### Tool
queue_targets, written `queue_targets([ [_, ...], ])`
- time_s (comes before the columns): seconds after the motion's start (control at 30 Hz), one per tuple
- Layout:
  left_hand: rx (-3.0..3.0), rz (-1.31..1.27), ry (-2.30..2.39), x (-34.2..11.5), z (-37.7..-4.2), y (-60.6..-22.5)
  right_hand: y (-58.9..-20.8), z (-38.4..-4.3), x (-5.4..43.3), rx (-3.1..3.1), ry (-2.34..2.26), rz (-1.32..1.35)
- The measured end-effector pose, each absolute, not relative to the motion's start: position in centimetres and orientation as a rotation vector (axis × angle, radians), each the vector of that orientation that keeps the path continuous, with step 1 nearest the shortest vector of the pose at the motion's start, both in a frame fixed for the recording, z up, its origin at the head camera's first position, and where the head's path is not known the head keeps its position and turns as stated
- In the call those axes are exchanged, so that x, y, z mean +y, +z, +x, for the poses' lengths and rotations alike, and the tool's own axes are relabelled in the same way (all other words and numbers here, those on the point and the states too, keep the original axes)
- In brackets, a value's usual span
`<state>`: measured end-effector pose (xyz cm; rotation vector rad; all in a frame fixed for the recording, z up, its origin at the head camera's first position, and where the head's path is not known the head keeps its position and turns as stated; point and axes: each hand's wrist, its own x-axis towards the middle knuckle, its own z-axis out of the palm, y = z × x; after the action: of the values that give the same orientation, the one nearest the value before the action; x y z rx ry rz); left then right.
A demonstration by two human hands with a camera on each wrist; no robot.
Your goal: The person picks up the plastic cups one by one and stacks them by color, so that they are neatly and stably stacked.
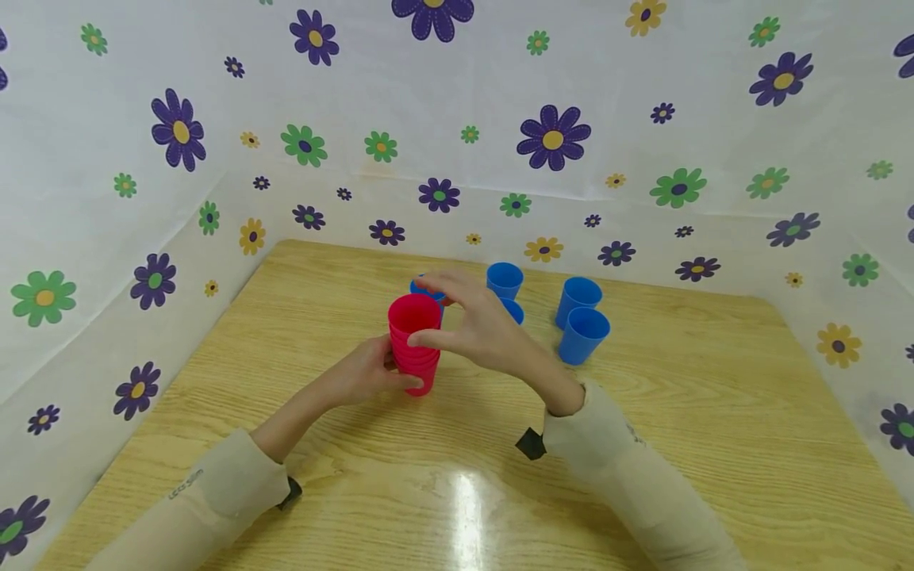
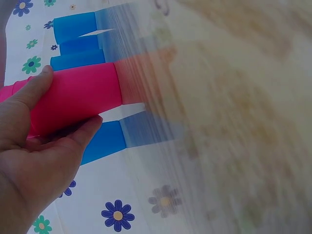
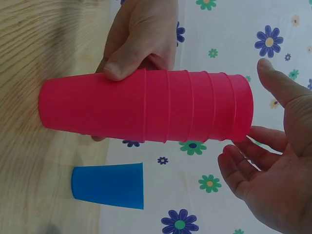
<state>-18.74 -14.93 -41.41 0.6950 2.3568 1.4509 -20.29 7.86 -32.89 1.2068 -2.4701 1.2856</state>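
A stack of nested red cups point(image 1: 416, 361) stands upright on the table, its open mouth facing up. My left hand point(image 1: 366, 373) grips the lower part of the stack from the left, thumb on the near side. Up at the rim is my right hand point(image 1: 485, 325), thumb and fingers spread on either side of the top cup. In the right wrist view, the right hand point(image 3: 278, 151) has its fingers close to the rim; whether they touch it I cannot tell. A blue cup point(image 1: 424, 285) behind the stack is partly hidden by the right hand.
Two blue cups, a back one point(image 1: 505, 279) and one point(image 1: 512, 310) mostly covered by the right hand, stand behind it. Farther right stand another blue cup point(image 1: 580, 295) and a nearer blue cup point(image 1: 584, 337). A flowered white sheet point(image 1: 485, 159) encloses the wooden table point(image 1: 700, 412).
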Motion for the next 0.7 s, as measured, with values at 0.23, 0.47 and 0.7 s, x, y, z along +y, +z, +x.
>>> queue_targets([
  [0.23,2.385,0.651,1.426,-15.0,-18.8,-41.5,-34.1,-20.0,9.5,-2.405,1.336,1.162],
  [0.47,2.411,0.561,1.436,-14.5,-18.5,-41.6,-35.3,-19.7,12.0,-2.424,1.430,1.080],
  [0.7,2.463,0.501,1.417,-14.7,-18.4,-41.3,-36.2,-19.0,14.8,-2.505,1.369,0.994],
])
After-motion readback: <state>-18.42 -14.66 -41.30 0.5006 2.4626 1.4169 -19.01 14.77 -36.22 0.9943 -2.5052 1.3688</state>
